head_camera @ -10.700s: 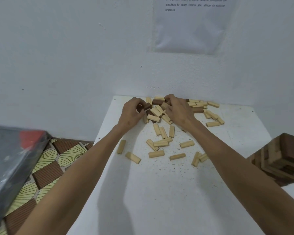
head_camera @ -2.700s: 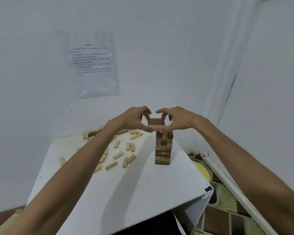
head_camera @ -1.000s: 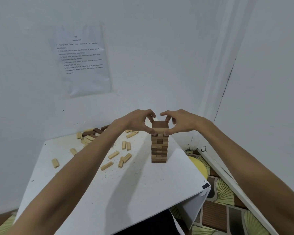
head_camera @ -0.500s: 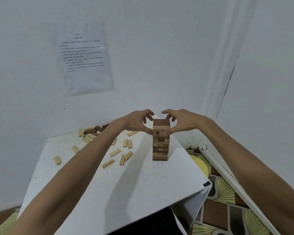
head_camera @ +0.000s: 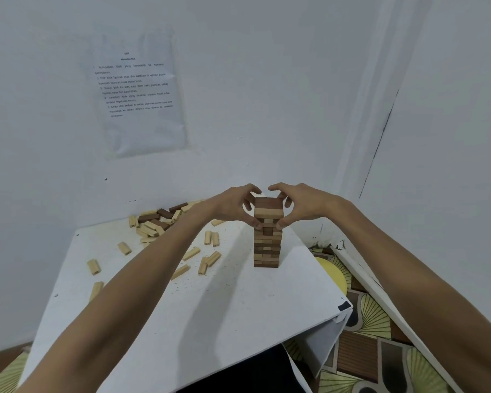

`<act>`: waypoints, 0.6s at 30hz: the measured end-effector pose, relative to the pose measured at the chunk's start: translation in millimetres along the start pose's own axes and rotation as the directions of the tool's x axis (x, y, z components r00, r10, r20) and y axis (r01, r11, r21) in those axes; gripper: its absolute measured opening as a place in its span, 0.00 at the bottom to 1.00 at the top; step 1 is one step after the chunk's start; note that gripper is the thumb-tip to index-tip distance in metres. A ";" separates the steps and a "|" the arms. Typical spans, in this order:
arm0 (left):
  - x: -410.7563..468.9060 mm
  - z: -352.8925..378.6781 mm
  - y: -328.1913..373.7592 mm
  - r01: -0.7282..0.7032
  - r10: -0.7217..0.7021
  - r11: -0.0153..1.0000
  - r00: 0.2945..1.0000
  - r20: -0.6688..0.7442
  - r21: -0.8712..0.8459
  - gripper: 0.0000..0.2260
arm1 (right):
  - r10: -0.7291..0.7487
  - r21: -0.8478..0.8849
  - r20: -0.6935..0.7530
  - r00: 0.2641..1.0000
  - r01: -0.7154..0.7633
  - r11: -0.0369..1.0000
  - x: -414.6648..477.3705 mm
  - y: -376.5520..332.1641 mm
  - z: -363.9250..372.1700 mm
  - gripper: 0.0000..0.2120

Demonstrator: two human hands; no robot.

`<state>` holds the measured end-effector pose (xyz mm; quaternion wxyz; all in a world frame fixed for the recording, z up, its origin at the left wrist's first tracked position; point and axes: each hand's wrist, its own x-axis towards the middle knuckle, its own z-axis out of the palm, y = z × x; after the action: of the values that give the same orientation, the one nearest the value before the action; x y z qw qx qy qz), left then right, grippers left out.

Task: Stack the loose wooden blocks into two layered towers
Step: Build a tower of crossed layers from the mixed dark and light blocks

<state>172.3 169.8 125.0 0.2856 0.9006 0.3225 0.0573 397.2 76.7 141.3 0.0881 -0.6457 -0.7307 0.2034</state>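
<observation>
Left hand (head_camera: 233,207) and right hand (head_camera: 302,204) cup the top layers of a tall tower of light and dark wooden blocks (head_camera: 267,245). Thumbs press its front corners, fingers curl behind. Tower upright near right edge of white square table (head_camera: 216,313). Loose pale and brown wooden blocks (head_camera: 153,222) heaped back left, others scattered nearer. Printed paper sheet (head_camera: 138,92) on wall.

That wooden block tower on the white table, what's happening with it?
A person is building the tower with bare hands. The left hand and right hand grip its top layers from either side, apparently squaring them up. It stands upright near the right edge of the table. Many loose blocks lie scattered and piled to its left, and no second tower shows.
</observation>
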 end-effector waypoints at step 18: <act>-1.3 1.8 -5.1 0.015 -0.016 1.000 1.000 -0.026 -0.025 0.41 | -0.005 0.007 -0.005 1.000 0.005 1.000 -1.0 0.4 1.9 0.49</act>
<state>169.1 171.3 120.8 0.2926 0.8938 0.3324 0.0710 397.0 75.4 139.6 0.0926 -0.6441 -0.7314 0.2042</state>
